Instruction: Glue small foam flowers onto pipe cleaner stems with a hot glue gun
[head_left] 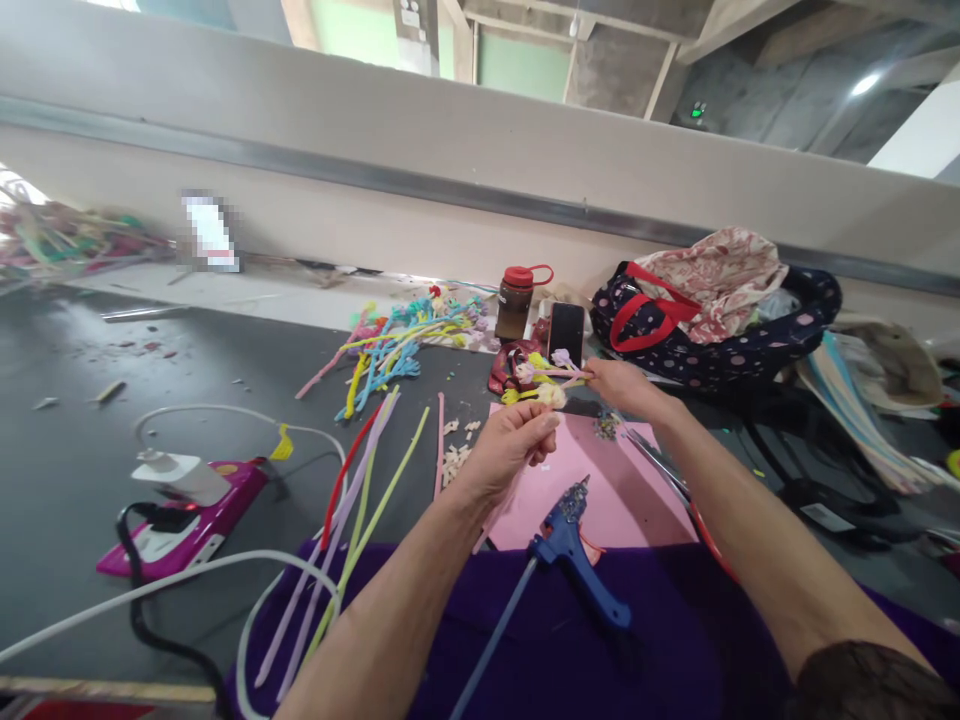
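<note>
My right hand (624,388) is closed on a small bunch of fuzzy pipe-cleaner flowers (564,374), with pink stems and lilac, yellow and cream heads pointing left. My left hand (517,442) is pinched shut just below the cream flower head (552,397); what lies between its fingertips, if anything, is too small to make out. Below both hands a blue glue gun (571,555) lies with its tip on a pink sheet (630,490) and its handle on a dark purple cloth (675,630).
Loose pipe cleaners (369,500) lie at left, beside a magenta power strip (180,540) with cables. Farther back are finished-looking colourful pipe-cleaner pieces (401,345), a red-lidded bottle (515,305), a phone (566,330) and a dark patterned bag (720,350). Scissors (660,457) lie under my right forearm.
</note>
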